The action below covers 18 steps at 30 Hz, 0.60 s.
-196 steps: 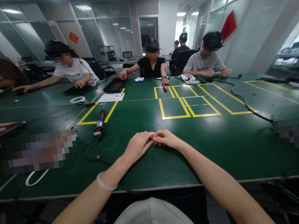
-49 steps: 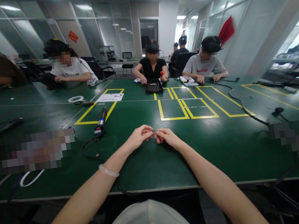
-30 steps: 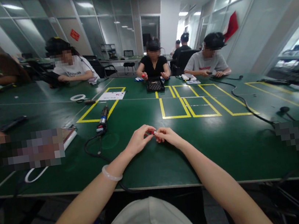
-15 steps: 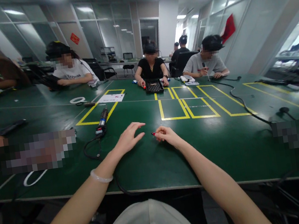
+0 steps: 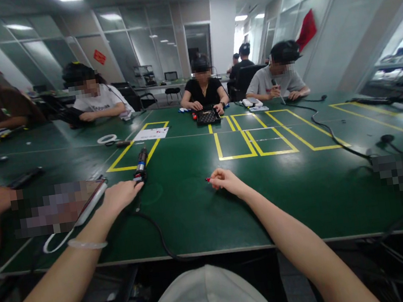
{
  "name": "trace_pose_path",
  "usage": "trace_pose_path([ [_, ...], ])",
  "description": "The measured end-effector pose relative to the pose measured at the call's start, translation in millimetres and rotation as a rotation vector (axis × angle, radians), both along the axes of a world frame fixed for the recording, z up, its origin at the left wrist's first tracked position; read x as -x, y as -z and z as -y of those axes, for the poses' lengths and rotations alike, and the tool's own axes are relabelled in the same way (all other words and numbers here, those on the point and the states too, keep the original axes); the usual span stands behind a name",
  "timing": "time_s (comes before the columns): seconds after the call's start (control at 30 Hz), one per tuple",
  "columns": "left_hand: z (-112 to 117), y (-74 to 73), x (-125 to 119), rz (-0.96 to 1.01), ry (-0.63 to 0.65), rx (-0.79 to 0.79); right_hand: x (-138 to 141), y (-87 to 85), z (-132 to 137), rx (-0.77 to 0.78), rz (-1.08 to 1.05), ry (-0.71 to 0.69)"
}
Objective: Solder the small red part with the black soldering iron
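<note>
My right hand [image 5: 225, 181] rests on the green table [image 5: 202, 211] with its fingers pinched on a small red piece [image 5: 208, 179] that sticks out to the left. My left hand [image 5: 121, 196] is stretched out to the left, fingers reaching the near end of a black electric screwdriver [image 5: 140, 165] that lies on the table with a blue band and a black cord [image 5: 152, 225]. The fingers are extended and not closed round the tool.
Yellow tape rectangles [image 5: 256, 138] mark the table's middle. Other people sit round the far and left sides; one opposite has a black tray [image 5: 207, 116]. A black cable [image 5: 326, 131] runs on the right. A white ring [image 5: 107, 139] and a paper sheet [image 5: 153, 134] lie at far left.
My left hand let go of the red piece and swung left across the table to the screwdriver. My right hand stayed in place, still pinching the red piece.
</note>
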<state>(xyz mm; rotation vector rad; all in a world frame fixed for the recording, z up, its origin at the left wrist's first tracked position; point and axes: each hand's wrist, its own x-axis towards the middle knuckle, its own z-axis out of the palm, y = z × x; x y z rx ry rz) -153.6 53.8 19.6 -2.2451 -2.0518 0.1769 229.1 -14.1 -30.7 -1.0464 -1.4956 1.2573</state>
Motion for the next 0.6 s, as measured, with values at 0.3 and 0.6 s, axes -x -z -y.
trace_pose_path([
  [0.3,17.6,12.0,-70.2,0.044,0.212,-0.037,0.2,4.9,-2.7,-0.045,0.059,-0.018],
  [0.6,85.2,21.1,-154.3,0.261,0.408,-0.063,-9.1,12.5,-6.4,-0.132,0.257,0.002],
])
